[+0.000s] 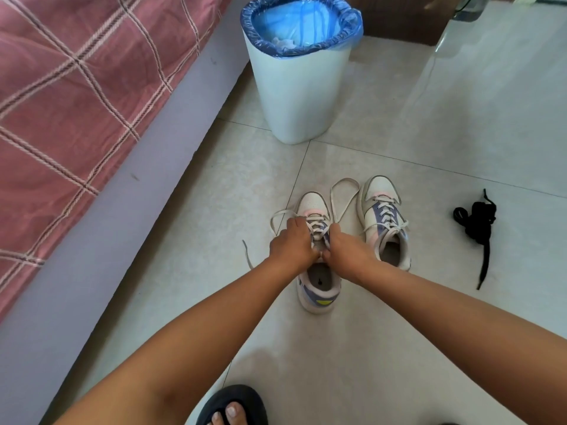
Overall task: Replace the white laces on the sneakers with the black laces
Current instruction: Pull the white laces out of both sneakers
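Both hands, left hand (293, 245) and right hand (345, 251), pinch the white lace (343, 191) on the left sneaker (317, 289), toe pointing far. The right sneaker (383, 222) sits parallel; black laces (477, 222) lie right, bin (299, 96) beyond.

Your forearms are bare up to the frame edge, with no sleeves, watch or rings showing on the left hand (293, 243) or the right hand (345, 251). On your foot you wear a dark open-toed slipper (242, 401), toes bare at its front

Head view, steeply downward over tiled floor (399, 332), near arm's reach.
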Demonstrator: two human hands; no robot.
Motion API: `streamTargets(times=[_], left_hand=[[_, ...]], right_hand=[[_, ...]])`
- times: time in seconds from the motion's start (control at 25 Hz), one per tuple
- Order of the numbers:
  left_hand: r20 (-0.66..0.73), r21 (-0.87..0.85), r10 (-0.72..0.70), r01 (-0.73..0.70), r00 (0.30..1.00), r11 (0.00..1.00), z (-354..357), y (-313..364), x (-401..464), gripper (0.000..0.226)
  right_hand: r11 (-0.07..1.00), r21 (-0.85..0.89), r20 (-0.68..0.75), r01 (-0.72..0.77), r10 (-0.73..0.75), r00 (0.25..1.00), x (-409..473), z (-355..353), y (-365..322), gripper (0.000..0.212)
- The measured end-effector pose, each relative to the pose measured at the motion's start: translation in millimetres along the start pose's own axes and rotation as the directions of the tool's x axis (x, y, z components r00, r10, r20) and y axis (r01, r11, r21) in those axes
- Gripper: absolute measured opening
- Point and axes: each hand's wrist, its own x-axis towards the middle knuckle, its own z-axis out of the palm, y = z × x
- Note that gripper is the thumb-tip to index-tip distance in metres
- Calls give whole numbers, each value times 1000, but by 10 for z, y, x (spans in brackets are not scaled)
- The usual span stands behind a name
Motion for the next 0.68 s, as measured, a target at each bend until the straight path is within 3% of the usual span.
streamTargets(times=[0.2, 0.36, 0.52, 0.6, 0.68], left_hand=[[-82, -121, -12, 2, 997, 993, -35, -345, -118, 40], [-118, -30, 59, -63, 991, 998, -58, -600, -247, 30], [-139, 297, 350, -298, 927, 907, 17, -536, -267, 34], [-205, 398, 431, -328, 879, 857, 14, -505, -253, 41], [-205, 468, 428, -296, 880, 833, 10, -447, -247, 46]], right_hand=[[973, 230, 43, -7, -3, 999, -55, -69, 268, 22], [947, 317, 63, 50, -74, 995, -197, -29, 351, 24], [978, 40, -89, 203, -199, 976, -243, -1, 333, 36], [957, -124, -148, 261, -277, 949, -261, 9, 352, 38], [930, -259, -167, 262, -310, 936, -274, 28, 346, 38]])
